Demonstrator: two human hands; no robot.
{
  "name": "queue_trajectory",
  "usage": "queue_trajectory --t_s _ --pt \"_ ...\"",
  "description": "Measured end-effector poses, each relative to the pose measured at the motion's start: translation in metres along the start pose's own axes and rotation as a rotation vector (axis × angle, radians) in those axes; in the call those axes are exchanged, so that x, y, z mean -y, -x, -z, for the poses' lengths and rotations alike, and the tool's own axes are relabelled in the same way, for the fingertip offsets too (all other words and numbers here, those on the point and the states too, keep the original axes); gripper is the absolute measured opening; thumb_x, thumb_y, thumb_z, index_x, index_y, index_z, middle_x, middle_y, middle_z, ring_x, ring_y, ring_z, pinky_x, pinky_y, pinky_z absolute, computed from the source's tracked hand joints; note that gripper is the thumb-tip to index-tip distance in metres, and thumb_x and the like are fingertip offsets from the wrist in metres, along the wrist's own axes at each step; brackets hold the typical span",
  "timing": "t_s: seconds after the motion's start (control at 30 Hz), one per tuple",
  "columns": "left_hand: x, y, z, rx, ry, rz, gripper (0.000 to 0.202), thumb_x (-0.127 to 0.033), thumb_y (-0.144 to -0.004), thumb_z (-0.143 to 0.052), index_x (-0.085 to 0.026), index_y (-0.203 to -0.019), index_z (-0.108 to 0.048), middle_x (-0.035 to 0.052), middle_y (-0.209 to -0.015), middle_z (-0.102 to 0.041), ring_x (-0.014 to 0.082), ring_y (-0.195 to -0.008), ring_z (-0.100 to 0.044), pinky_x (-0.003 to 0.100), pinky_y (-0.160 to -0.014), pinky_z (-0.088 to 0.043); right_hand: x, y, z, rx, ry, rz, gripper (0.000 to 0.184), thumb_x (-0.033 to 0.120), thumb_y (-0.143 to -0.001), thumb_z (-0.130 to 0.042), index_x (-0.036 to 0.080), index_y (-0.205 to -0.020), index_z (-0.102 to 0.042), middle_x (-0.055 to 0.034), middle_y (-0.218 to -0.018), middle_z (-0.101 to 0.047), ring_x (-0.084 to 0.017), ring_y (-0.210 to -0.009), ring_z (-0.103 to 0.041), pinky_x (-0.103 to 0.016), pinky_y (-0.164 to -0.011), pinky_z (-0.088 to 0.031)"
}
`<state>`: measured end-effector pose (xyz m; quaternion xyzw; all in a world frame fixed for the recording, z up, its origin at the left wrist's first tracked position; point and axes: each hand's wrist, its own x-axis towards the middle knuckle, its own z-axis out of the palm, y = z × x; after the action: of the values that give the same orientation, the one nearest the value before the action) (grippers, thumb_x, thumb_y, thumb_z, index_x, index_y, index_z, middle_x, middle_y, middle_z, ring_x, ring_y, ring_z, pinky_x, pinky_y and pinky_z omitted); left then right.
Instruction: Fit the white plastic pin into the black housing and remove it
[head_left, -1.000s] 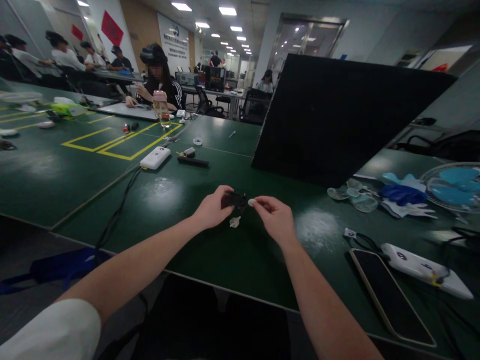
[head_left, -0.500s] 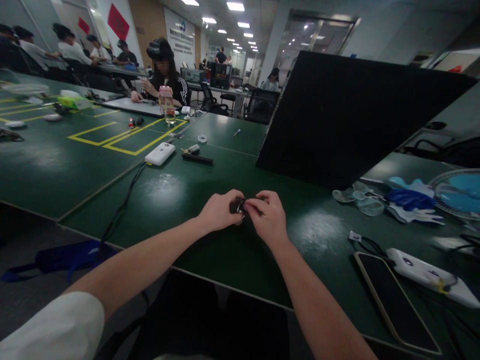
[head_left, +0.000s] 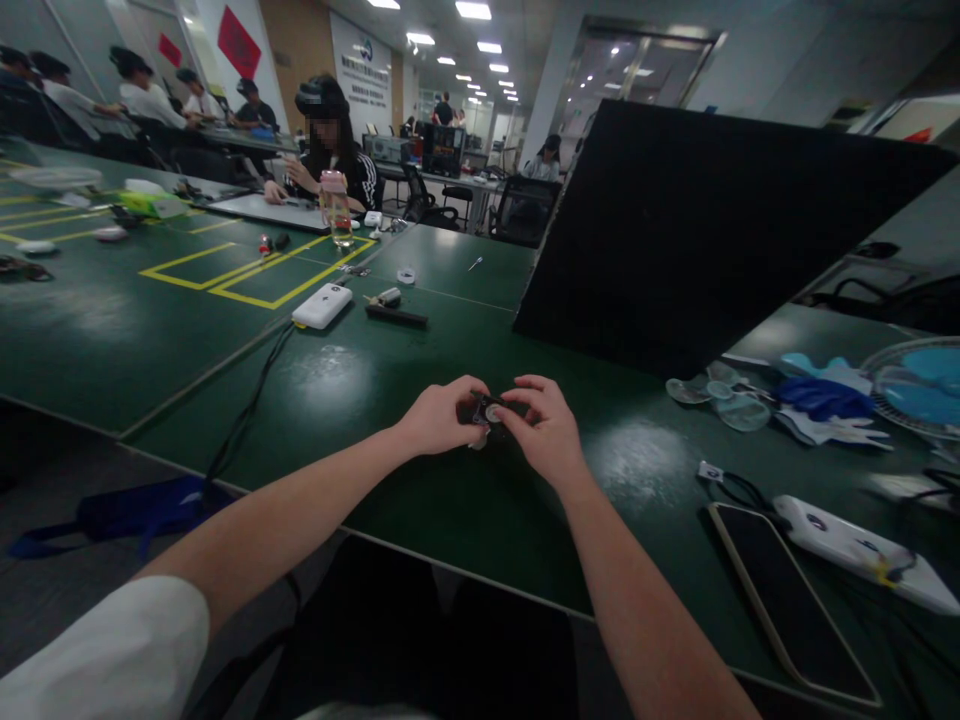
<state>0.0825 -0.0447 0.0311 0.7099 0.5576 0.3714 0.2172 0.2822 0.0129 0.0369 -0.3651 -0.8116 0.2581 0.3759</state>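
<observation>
Between my two hands, above the green table, is a small dark device (head_left: 481,408) with light metallic bits; its exact kind is too small to make out. My left hand (head_left: 442,417) pinches it from the left between thumb and fingers. A small round silvery disc (head_left: 493,412), like a coin cell, shows at the device's right side. My right hand (head_left: 546,425) has its thumb and forefinger closed on this disc, the other fingers curled behind. Whether the disc sits in the device or only against it, I cannot tell.
A large black panel (head_left: 697,240) leans at the right. Gloves (head_left: 825,400), a phone (head_left: 791,600) and a white power bank (head_left: 862,555) lie on the right. Ahead are another white power bank (head_left: 322,306), a dark bar (head_left: 396,316) and a bottle (head_left: 336,210). A person (head_left: 330,150) sits opposite.
My right hand has turned slightly and shifted a little to the right, and the silvery disc now shows at its fingertips. My left hand keeps its hold on the dark device.
</observation>
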Motion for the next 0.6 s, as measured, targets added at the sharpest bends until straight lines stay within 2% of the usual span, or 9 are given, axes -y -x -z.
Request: queue_trajectory --t_s 0.1,0.2,0.23,0.3,0.37,0.4,0.43,0.5,0.6 --pt "0.003 0.0 -0.001 0.018 -0.018 -0.001 0.046 -0.029 -0.069 -0.075 -0.025 -0.112 -0.06 -0.0034 -0.086 -0.069 0.0135 -0.069 -0.064 0.028 -0.066 -0.049 0.0 -0.001 -0.004 0.08 -0.053 -0.152 0.035 0.036 -0.081 -0.072 0.024 -0.113 -0.065 -0.0067 -0.116 -0.064 -0.019 -0.086 -0.063 -0.034 -0.066 -0.053" --pt "0.003 -0.001 -0.003 0.049 -0.001 0.026 0.045 -0.03 -0.07 -0.075 -0.025 -0.113 -0.06 -0.003 -0.086 -0.07 0.0146 -0.071 -0.065 0.028 -0.066 -0.049 -0.003 -0.002 -0.003 0.177 -0.009 -0.194 0.029 0.038 -0.083 -0.069 0.024 -0.108 -0.067 -0.0044 -0.102 -0.069 -0.019 -0.08 -0.064 -0.034 -0.066 -0.052" --pt "0.002 -0.001 -0.004 0.043 0.019 0.041 0.045 -0.03 -0.071 -0.074 -0.025 -0.114 -0.059 -0.0025 -0.087 -0.07 0.0153 -0.072 -0.066 0.028 -0.066 -0.05 -0.005 -0.003 -0.001 0.147 0.011 -0.177 0.028 0.041 -0.083 -0.069 0.023 -0.106 -0.068 -0.0046 -0.099 -0.069 -0.019 -0.078 -0.064 -0.035 -0.066 -0.052" --pt "0.001 -0.003 -0.004 0.002 0.056 0.081 0.045 -0.03 -0.074 -0.073 -0.024 -0.116 -0.057 -0.0011 -0.09 -0.072 0.0168 -0.077 -0.068 0.029 -0.068 -0.051 -0.007 -0.004 0.005 0.0 0.024 -0.137 0.03 0.046 -0.085 -0.068 0.022 -0.102 -0.069 -0.0059 -0.097 -0.07 -0.02 -0.078 -0.064 -0.035 -0.066 -0.052" --pt "0.002 -0.005 -0.003 -0.077 0.068 0.141 0.042 -0.031 -0.077 -0.071 -0.024 -0.116 -0.056 0.0009 -0.094 -0.072 0.0182 -0.081 -0.068 0.03 -0.07 -0.052 -0.006 -0.003 0.012 -0.146 0.019 -0.11 0.032 0.051 -0.088 -0.062 0.02 -0.098 -0.069 -0.0074 -0.093 -0.07 -0.021 -0.076 -0.064 -0.035 -0.066 -0.052" --pt "0.004 -0.006 -0.001 -0.125 0.065 0.175 0.041 -0.032 -0.078 -0.07 -0.024 -0.116 -0.056 0.0021 -0.097 -0.072 0.0188 -0.082 -0.068 0.031 -0.07 -0.052 -0.004 -0.002 0.014 -0.162 0.029 -0.099 0.034 0.052 -0.09 -0.059 0.02 -0.096 -0.069 -0.0077 -0.09 -0.07 -0.021 -0.075 -0.064 -0.035 -0.065 -0.051" --pt "0.007 -0.008 0.001 -0.175 0.058 0.207 0.041 -0.032 -0.079 -0.069 -0.023 -0.116 -0.055 0.0032 -0.099 -0.072 0.0193 -0.083 -0.068 0.031 -0.07 -0.051 -0.002 0.0 0.014 -0.129 0.056 -0.091 0.035 0.054 -0.091 -0.056 0.021 -0.094 -0.069 -0.0073 -0.086 -0.07 -0.021 -0.073 -0.064 -0.035 -0.064 -0.051" --pt "0.015 -0.011 0.006 -0.269 0.029 0.26 0.041 -0.032 -0.08 -0.069 -0.023 -0.117 -0.054 0.0049 -0.101 -0.072 0.0196 -0.081 -0.067 0.032 -0.069 -0.051 0.003 0.003 0.008 0.027 0.145 -0.121 0.038 0.057 -0.091 -0.054 0.023 -0.096 -0.07 -0.0051 -0.077 -0.069 -0.02 -0.065 -0.062 -0.034 -0.059 -0.048" --pt "0.027 -0.015 0.012 -0.346 -0.042 0.307 0.042 -0.031 -0.08 -0.069 -0.023 -0.118 -0.054 0.0055 -0.099 -0.072 0.019 -0.075 -0.065 0.033 -0.069 -0.049 0.008 0.004 -0.011 0.246 0.241 -0.263 0.044 0.062 -0.089 -0.055 0.026 -0.112 -0.068 -0.0029 -0.07 -0.068 -0.019 -0.057 -0.06 -0.033 -0.052 -0.043"
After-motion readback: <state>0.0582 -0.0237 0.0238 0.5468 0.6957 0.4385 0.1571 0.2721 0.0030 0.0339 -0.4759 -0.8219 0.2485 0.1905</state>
